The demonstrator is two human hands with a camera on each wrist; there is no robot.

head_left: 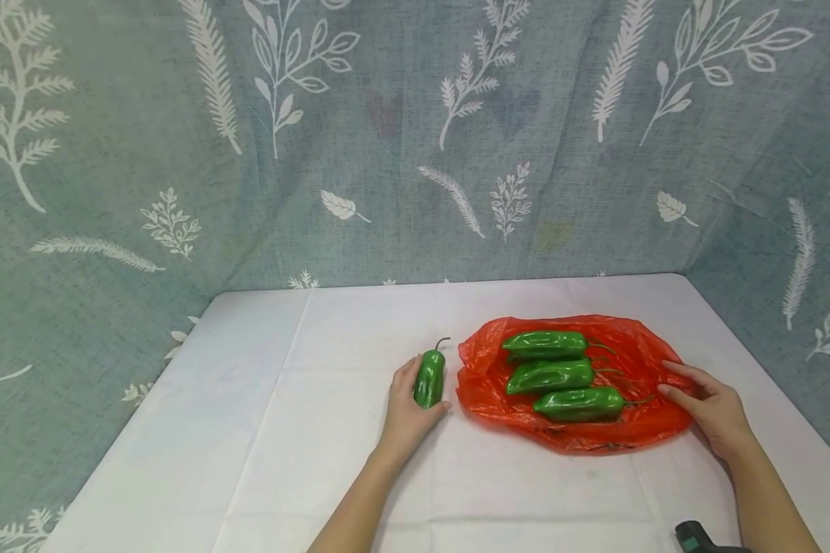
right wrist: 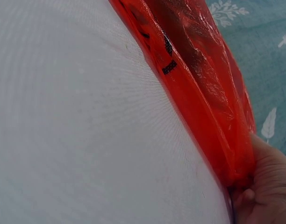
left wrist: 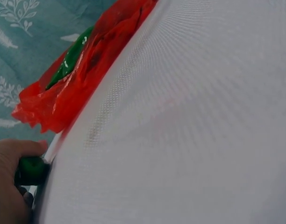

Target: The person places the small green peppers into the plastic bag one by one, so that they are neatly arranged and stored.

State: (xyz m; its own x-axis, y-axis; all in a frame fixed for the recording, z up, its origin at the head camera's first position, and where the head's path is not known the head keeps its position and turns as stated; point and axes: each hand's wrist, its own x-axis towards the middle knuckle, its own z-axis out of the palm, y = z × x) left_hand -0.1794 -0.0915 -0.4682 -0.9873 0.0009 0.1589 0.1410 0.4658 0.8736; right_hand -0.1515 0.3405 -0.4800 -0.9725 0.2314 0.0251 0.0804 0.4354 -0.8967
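In the head view a glossy green chili pepper (head_left: pixel 429 380) lies on the white table with its thin stem pointing away. My left hand (head_left: pixel 410 411) holds it, fingers along its left side and thumb at its near end. The left wrist view shows the blunt end of that pepper (left wrist: pixel 32 171) within the hand (left wrist: pixel 10 179). To the right, a crumpled red plastic bag (head_left: pixel 484 388) is spread flat with several green peppers (head_left: pixel 581 404) on it, stems to the right. My right hand (head_left: pixel 719 415) grips the bag's right edge; in the right wrist view, red plastic (right wrist: pixel 199 112) bunches at the hand (right wrist: pixel 269 186).
The white cloth-covered table (head_left: pixel 304 430) has its far edge against a grey-green leaf-patterned curtain (head_left: pixel 387 153), which also hangs at both sides. A dark device with a green patch (head_left: pixel 695 536) shows beside the right forearm, at the bottom of the head view.
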